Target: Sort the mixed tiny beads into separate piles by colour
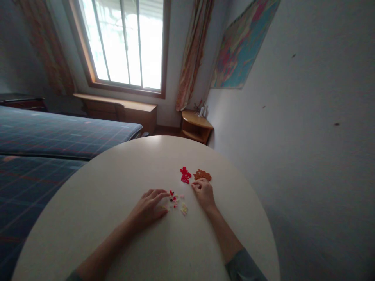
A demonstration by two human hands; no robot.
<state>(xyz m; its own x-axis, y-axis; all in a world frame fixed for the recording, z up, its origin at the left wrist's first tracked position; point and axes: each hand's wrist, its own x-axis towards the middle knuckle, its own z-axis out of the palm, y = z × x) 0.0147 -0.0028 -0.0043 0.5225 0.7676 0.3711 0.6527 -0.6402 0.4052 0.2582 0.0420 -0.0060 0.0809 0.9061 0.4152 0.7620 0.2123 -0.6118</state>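
My left hand (150, 205) rests on the table with its fingers apart, beside a loose scatter of small red, black, pink and white pieces (175, 199). A little heap of pale yellow pieces (184, 209) lies just right of that scatter. My right hand (203, 191) is closed in a pinch, thumb and forefinger together, close to the piles; what sits between the fingertips is too small to make out. Beyond it are a brown pile of small pieces (202, 175) and, to its left, a red pile of small pieces (185, 175).
The round white table (140, 164) fills the foreground. A plaid mattress (58, 128) lies to its left. Behind stand a wooden desk (140, 111) below the window and a corner shelf (197, 121). A white wall (293, 156) runs along the right.
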